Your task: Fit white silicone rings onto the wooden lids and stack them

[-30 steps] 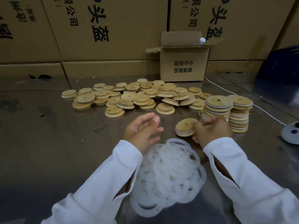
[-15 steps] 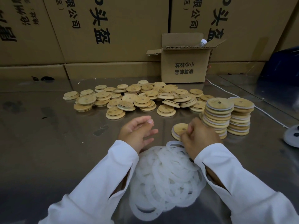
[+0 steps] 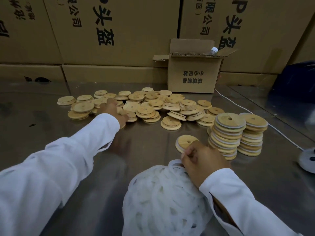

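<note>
- Reach is the main change: the left hand [image 3: 113, 111], which lay open beside the ring pile a second ago, is now stretched out to the loose wooden lids [image 3: 146, 106] heaped across the far middle of the bench [image 3: 51, 116].
- Its fingers sit among the left end of that heap and are blurred. I cannot tell whether they have closed on a lid yet.
- The right hand [image 3: 202, 161] has drawn back toward the near edge. A second ago it held the ringed lid up, and half a second ago it covered it.
- That ringed lid [image 3: 186, 143] now lies flat and uncovered on the bench, with a white rim showing at its edge. It is just beside the nearer of the two finished stacks [image 3: 227, 133] toward the right edge, but not on it.
- The right fingers are curled, their tips between the lid's near rim and a raised loop of the silicone rings [image 3: 163, 201] piled at the near edge. Whether they pinch that loop or nothing, I cannot tell.
- My reading is that one lid is fitted and the next cycle is starting, left fetching a bare lid and right going for a ring. The fitted lid is not stacked yet.
- Many bare lids remain, so I judge the job far from done.
</note>
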`<state>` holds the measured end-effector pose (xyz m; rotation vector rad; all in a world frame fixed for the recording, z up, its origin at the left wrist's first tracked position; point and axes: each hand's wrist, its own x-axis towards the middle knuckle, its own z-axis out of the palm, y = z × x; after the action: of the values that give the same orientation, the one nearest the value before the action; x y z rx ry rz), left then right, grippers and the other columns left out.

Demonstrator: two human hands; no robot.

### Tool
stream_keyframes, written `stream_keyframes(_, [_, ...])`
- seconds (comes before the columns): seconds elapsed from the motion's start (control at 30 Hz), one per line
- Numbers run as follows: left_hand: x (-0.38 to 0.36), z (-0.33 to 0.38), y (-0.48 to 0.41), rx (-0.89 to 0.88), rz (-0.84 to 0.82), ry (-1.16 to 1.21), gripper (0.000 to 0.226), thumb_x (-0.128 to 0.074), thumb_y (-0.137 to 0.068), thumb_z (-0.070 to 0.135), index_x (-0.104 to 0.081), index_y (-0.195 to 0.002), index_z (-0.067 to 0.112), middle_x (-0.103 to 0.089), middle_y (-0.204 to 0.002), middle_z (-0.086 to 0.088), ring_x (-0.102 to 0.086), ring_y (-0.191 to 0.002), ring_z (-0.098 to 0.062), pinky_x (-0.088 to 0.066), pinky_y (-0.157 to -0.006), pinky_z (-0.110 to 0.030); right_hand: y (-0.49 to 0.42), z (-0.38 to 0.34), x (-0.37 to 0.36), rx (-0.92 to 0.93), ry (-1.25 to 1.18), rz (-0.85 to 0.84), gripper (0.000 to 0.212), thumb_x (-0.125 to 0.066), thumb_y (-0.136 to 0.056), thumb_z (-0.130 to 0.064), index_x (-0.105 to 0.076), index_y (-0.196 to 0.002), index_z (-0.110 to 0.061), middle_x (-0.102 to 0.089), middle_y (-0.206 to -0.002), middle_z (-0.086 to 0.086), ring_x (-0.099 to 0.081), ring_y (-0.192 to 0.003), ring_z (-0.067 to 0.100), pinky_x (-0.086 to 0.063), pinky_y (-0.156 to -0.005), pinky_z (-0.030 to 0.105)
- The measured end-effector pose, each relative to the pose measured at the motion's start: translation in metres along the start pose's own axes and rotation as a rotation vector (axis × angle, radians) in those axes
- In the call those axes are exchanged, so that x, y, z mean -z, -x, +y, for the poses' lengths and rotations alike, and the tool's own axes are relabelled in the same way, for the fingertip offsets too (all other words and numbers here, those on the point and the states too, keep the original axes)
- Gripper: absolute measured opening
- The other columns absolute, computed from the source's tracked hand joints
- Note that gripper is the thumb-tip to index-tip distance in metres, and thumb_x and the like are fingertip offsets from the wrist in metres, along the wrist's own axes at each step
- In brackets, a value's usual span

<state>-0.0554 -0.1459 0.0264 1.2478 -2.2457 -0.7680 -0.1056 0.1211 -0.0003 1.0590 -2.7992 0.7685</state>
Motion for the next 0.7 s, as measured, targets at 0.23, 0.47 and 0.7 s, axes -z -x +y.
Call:
stream_keyframes(0.23, [-0.024,0.004,-0.016,-0.073,-0.105,-0.071,0.074,-0.072,-0.075,0.034,-0.031,-0.135,0.016,-0.054,-0.12,-0.013,-0.054,-0.106,-0.034,-0.046,-0.09,-0.041,0.002,-0.003,0.001,0.007,0.008,-0.02,0.014,-0.047,-0.087,-0.038,-0.053,-0.096,-0.029,-0.063,-0.082,-0.006,-0.059,-0.081,0.018,-0.045,-0.067,0.025])
stream_keyframes(0.47, [-0.012,0.007,0.004,-0.154,-0.053,-0.14,0.071,-0.075,-0.074,0.025,-0.037,-0.133,0.017,-0.049,-0.13,-0.009,-0.049,-0.116,-0.03,-0.043,-0.095,-0.038,0.002,-0.002,0.001,-0.039,-0.044,-0.02,0.013,-0.049,-0.086,-0.038,-0.053,-0.094,-0.029,-0.065,-0.085,-0.006,-0.06,-0.084,0.018,-0.049,-0.071,0.028])
stream_keyframes(0.7, [0.021,0.032,0.095,-0.575,0.027,0.236,0.069,-0.083,-0.062,0.019,-0.048,-0.122,0.02,-0.049,-0.108,0.007,-0.047,-0.109,-0.015,-0.035,-0.089,-0.024,0.004,-0.015,0.006,-0.018,-0.467,0.247,0.012,-0.06,-0.082,-0.039,-0.054,-0.078,-0.029,-0.057,-0.066,-0.009,-0.054,-0.062,0.003,-0.039,-0.056,0.022])
